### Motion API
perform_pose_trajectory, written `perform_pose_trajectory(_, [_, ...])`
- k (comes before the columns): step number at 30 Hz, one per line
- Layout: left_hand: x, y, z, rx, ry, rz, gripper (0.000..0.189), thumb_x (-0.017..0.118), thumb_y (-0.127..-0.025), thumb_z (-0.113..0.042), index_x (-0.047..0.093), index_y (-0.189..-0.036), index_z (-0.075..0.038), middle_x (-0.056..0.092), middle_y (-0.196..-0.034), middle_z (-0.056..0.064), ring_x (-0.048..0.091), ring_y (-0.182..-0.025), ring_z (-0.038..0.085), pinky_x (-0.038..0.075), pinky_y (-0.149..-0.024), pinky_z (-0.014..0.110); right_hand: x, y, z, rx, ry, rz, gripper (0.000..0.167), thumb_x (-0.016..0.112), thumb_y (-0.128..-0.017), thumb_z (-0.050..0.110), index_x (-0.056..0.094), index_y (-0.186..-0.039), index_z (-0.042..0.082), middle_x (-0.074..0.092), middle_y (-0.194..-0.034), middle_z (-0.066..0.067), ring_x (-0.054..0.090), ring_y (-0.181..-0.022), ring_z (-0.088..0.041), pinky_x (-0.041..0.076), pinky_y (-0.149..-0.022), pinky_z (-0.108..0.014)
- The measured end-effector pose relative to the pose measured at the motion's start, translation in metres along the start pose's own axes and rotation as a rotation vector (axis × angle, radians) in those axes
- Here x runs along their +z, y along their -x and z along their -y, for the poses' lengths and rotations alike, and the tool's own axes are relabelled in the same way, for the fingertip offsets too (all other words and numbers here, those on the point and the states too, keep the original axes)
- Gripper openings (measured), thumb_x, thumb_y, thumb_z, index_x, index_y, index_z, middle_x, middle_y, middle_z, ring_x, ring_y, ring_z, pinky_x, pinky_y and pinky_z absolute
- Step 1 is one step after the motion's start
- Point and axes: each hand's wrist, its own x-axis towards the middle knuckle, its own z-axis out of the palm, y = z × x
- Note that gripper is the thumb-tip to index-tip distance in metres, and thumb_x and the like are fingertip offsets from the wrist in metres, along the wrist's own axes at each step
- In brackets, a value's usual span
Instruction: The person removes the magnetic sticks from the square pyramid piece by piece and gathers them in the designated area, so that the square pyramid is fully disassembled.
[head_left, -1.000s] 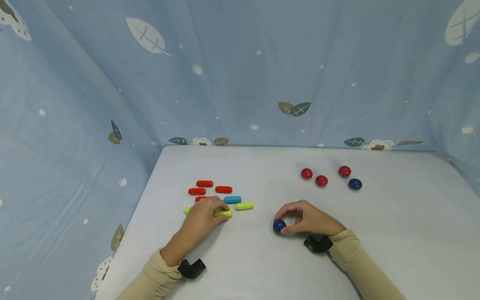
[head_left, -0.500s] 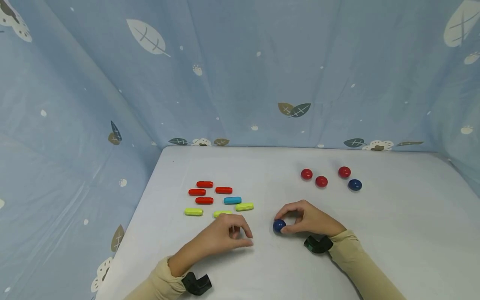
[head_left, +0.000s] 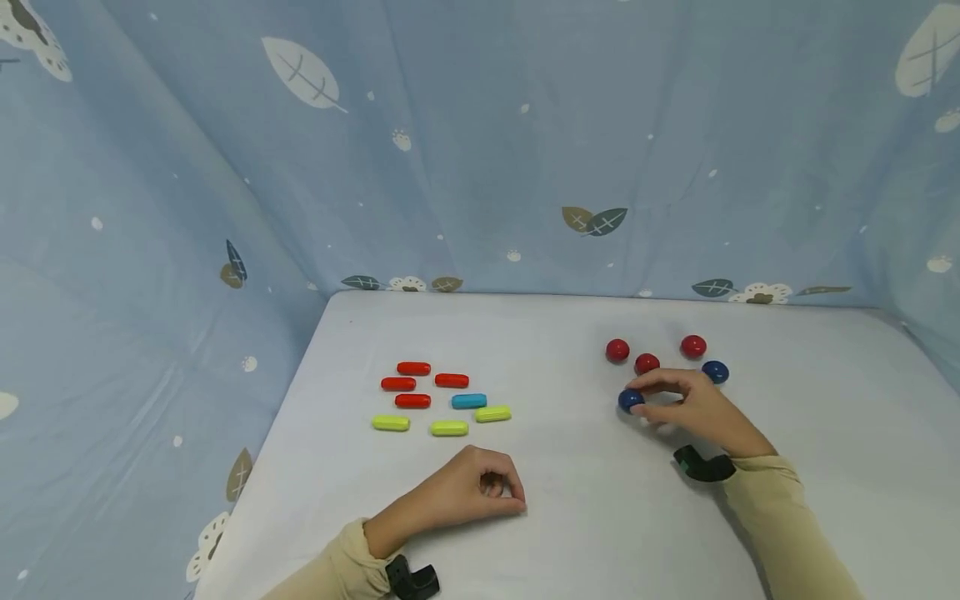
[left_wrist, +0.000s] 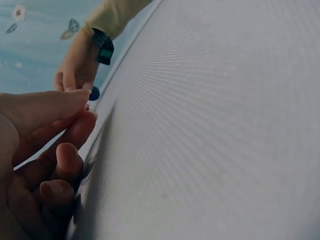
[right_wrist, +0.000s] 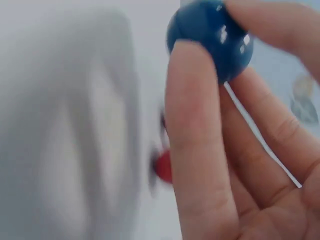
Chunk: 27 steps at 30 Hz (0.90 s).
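In the head view my right hand [head_left: 693,408] pinches a glossy dark blue ball [head_left: 631,401] between thumb and fingers, over the right part of the table. The right wrist view shows the blue ball [right_wrist: 212,37] close up at the fingertips. My left hand [head_left: 468,492] is low over the front middle of the table, its fingers loosely curled and the thumb tip close to the index finger. In the left wrist view nothing shows held by the left hand [left_wrist: 47,155]. Just beyond the right hand lie a red ball [head_left: 647,363] and another blue ball [head_left: 716,372], partly covered.
Two more red balls [head_left: 618,350] lie at the back right. Left of centre are several short red sticks [head_left: 413,401], a light blue stick [head_left: 468,401] and three yellow-green sticks [head_left: 449,428]. A blue patterned cloth [head_left: 480,167] hangs behind the white table [head_left: 555,333].
My left hand let go of a yellow-green stick and drew back toward the front. My right hand moved the blue ball from the middle, back and to the right, toward the other balls.
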Motion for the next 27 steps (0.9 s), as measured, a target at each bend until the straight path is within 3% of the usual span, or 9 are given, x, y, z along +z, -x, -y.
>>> perform_pose_trajectory(4, [0.001,-0.002,0.001,-0.004,-0.001,-0.008,0.006,0.081,-0.091,-0.027,0.076,-0.088,-0.024,0.063,-0.072,-0.007,0.047,-0.063,-0.006,0.039,-0.058,0.012,-0.023,0.012,-0.007,0.051,0.188,-0.120,0.038,0.081,-0.091,0.033,0.074,-0.123,0.014,0.073,-0.122,-0.013,0.067,-0.113,-0.025,0.061,-0.087,-0.044])
perform_pose_trajectory(6, [0.001,-0.002,0.001,-0.001,-0.002,-0.010,0.006,0.081,-0.091,-0.027,0.076,-0.088,-0.024,0.063,-0.073,-0.008,0.047,-0.063,-0.006,0.039,-0.058,0.012,-0.030,0.015,-0.010,0.061,0.240,-0.157,0.040,0.081,-0.091,0.034,0.074,-0.124,0.012,0.072,-0.123,-0.017,0.065,-0.116,-0.038,0.061,-0.086,-0.039])
perform_pose_trajectory(8, [0.001,-0.002,0.002,-0.001,-0.001,-0.011,0.006,0.080,-0.092,-0.027,0.076,-0.088,-0.023,0.064,-0.073,-0.009,0.047,-0.063,-0.006,0.040,-0.058,0.012,-0.035,0.018,-0.012,0.068,0.252,-0.177,0.042,0.081,-0.091,0.031,0.073,-0.125,0.009,0.071,-0.124,-0.021,0.067,-0.112,-0.041,0.060,-0.077,-0.029])
perform_pose_trajectory(11, [0.000,-0.002,0.001,-0.009,0.006,-0.011,0.006,0.080,-0.092,-0.026,0.077,-0.089,-0.022,0.065,-0.074,-0.007,0.048,-0.063,-0.006,0.040,-0.059,0.012,-0.037,0.019,-0.016,0.066,0.260,-0.199,0.043,0.082,-0.090,0.027,0.072,-0.126,0.006,0.070,-0.126,-0.026,0.073,-0.099,-0.034,0.057,-0.068,-0.020])
perform_pose_trajectory(16, [0.000,-0.001,-0.001,-0.033,0.011,-0.014,0.006,0.079,-0.093,-0.027,0.077,-0.089,-0.023,0.066,-0.074,-0.004,0.049,-0.064,-0.004,0.040,-0.060,0.012,-0.035,0.016,-0.019,0.052,0.300,-0.240,0.041,0.082,-0.089,0.021,0.071,-0.126,0.004,0.069,-0.126,-0.028,0.073,-0.082,-0.018,0.057,-0.064,-0.020])
perform_pose_trajectory(22, [0.000,-0.001,-0.002,-0.035,0.024,-0.017,0.006,0.080,-0.092,-0.027,0.077,-0.089,-0.022,0.066,-0.074,-0.002,0.050,-0.064,-0.003,0.040,-0.060,0.012,-0.033,0.015,-0.020,0.062,0.327,-0.269,0.042,0.081,-0.090,0.018,0.070,-0.128,0.004,0.067,-0.128,-0.031,0.071,-0.067,-0.011,0.055,-0.063,-0.020])
perform_pose_trajectory(27, [-0.001,-0.001,-0.002,-0.033,0.017,-0.018,0.006,0.079,-0.093,-0.027,0.077,-0.088,-0.023,0.067,-0.074,-0.003,0.050,-0.064,-0.003,0.041,-0.061,0.012,-0.032,0.014,-0.019,0.092,0.333,-0.270,0.043,0.080,-0.090,0.018,0.069,-0.129,0.004,0.063,-0.132,-0.033,0.070,-0.066,-0.013,0.054,-0.063,-0.020])
